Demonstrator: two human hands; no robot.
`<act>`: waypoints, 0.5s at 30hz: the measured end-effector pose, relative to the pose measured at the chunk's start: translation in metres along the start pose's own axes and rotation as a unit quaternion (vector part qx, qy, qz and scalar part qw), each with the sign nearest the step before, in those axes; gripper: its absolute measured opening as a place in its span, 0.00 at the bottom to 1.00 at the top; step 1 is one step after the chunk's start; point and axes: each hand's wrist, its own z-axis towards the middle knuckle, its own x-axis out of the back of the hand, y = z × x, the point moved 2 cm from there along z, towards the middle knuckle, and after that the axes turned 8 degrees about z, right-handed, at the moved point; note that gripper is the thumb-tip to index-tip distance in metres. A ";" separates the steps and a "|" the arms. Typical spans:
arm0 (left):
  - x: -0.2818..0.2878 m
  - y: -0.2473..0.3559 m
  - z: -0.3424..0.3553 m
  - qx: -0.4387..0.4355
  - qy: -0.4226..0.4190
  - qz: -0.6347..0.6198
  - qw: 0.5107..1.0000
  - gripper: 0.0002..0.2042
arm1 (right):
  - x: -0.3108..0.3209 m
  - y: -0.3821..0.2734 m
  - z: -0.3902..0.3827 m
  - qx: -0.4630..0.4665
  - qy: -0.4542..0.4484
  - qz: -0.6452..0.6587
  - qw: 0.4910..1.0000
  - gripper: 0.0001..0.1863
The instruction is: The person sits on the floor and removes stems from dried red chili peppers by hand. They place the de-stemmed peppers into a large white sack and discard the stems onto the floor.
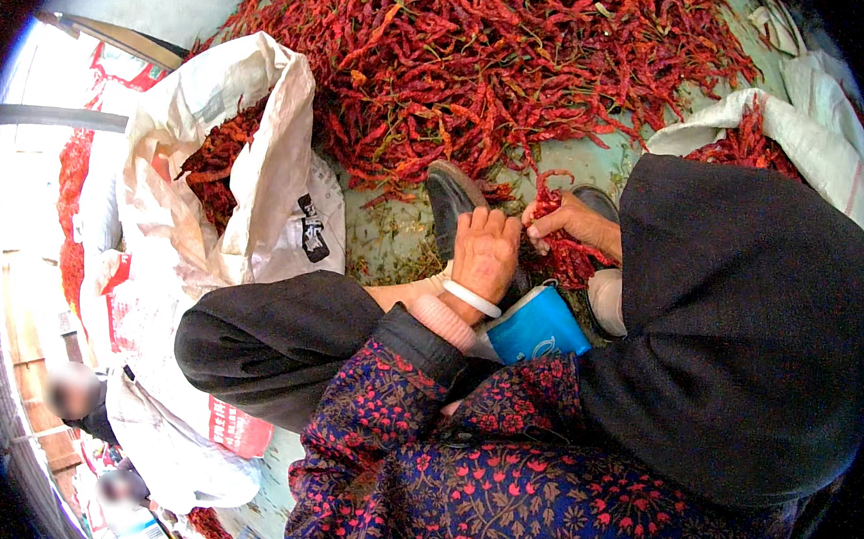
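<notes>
My right hand [575, 224] is closed around a few dried red chilies [547, 195], whose wrinkled ends stick out above the fingers. Right beside it, my left hand [485, 258] has its fingers curled in toward the same chilies. What its fingertips pinch, if anything, is hidden behind the hand. A white bangle [470, 299] circles the left wrist. More dried chilies [574, 266] lie bunched just under my right hand, between my feet. Beyond both hands spreads a large heap of dried red chilies [486, 68].
A white woven sack [288, 109] with chilies inside stands open at the left. Another white sack [821, 147], also holding chilies, is at the right. A blue packet [538, 329] lies near my lap. My dark shoe [447, 200] borders the heap. Other people appear at the lower left.
</notes>
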 end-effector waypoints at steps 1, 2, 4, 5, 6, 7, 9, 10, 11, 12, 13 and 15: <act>0.000 0.000 -0.001 -0.001 0.004 0.002 1.000 0.01 | -0.001 0.000 0.000 -0.004 -0.001 0.005 1.000 0.09; -0.001 0.000 -0.002 -0.004 -0.002 0.010 1.000 0.01 | -0.001 0.000 0.000 -0.008 -0.001 0.011 1.000 0.09; -0.002 0.001 -0.002 -0.015 -0.014 0.024 1.000 0.02 | -0.001 -0.002 -0.003 -0.001 0.002 0.000 1.000 0.09; -0.002 0.002 -0.002 -0.011 -0.009 0.013 1.000 0.02 | 0.000 -0.004 -0.005 0.008 0.004 -0.018 1.000 0.09; -0.003 0.004 -0.001 -0.008 -0.003 0.002 1.000 0.02 | 0.001 -0.005 -0.007 0.017 0.007 -0.035 0.999 0.10; -0.004 0.007 -0.001 -0.005 0.003 -0.010 1.000 0.01 | 0.002 -0.006 -0.010 0.009 0.008 -0.035 0.999 0.09; -0.008 0.011 -0.005 0.063 -0.026 -0.044 0.997 0.01 | -0.002 -0.005 -0.010 -0.010 0.001 -0.031 0.999 0.07; -0.010 0.009 -0.011 0.102 -0.043 -0.057 0.992 0.01 | -0.007 -0.003 -0.008 0.009 0.008 -0.042 0.999 0.07; -0.010 0.005 -0.017 0.120 -0.060 -0.076 0.988 0.02 | -0.014 0.000 -0.005 0.028 0.013 -0.052 0.998 0.06; -0.012 0.008 -0.010 0.125 -0.066 -0.110 0.984 0.02 | -0.009 -0.004 -0.012 0.053 0.039 -0.071 0.995 0.06; -0.013 0.010 -0.004 0.130 -0.072 -0.143 0.978 0.03 | -0.002 -0.005 -0.013 0.035 -0.014 -0.003 0.999 0.06; -0.015 0.012 0.002 0.161 -0.075 -0.170 0.969 0.05 | 0.006 -0.005 -0.017 0.042 0.031 -0.058 0.997 0.05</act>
